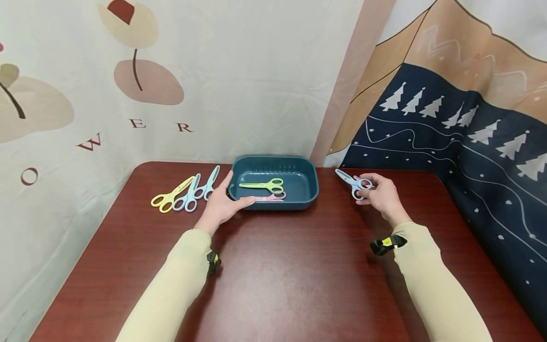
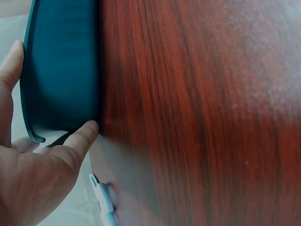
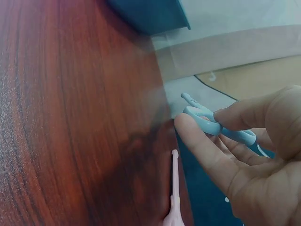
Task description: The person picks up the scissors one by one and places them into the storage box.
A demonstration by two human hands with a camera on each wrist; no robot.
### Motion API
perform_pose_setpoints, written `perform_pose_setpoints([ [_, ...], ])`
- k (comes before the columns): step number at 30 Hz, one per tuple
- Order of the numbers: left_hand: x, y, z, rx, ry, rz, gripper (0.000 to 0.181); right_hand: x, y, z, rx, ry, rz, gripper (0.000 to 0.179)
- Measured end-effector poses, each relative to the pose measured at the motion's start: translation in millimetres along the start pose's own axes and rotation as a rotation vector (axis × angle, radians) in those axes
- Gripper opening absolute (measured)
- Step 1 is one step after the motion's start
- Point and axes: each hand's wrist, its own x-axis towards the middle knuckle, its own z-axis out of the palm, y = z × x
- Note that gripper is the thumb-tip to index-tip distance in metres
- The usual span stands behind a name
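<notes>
A dark teal plastic bin (image 1: pixel 305 206) stands near the table's back edge. My left hand (image 1: pixel 222 205) holds its left end, thumb at the front rim and fingers at the outer side. Inside the bin lie green scissors (image 1: pixel 269 185) and, nearer the front wall, pink scissors (image 1: pixel 279 195). Right of the bin, my right hand (image 1: pixel 383 195) grips light blue scissors (image 1: pixel 348 177) by the handles, blades pointing left and away. In the right wrist view these scissors (image 3: pixel 202 121) are held above the table. Another pink item (image 3: pixel 175 202), probably scissors, lies below that hand.
Left of the bin lie yellow scissors (image 1: pixel 172 194) and two light blue pairs, one nearer (image 1: pixel 188 194) and one farther (image 1: pixel 209 184). They rest on the dark red wooden table (image 1: pixel 278 275). A printed cloth (image 1: pixel 256 95) hangs behind the table.
</notes>
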Motion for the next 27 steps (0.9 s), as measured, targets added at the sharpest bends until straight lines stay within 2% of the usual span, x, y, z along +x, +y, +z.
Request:
perform_pose_setpoints([
  [27,-0.4,-0.1,-0.2,-0.008,-0.001,0.006,0.112,-3.0,-21,0,0.134,-0.025,-0.062,0.056],
])
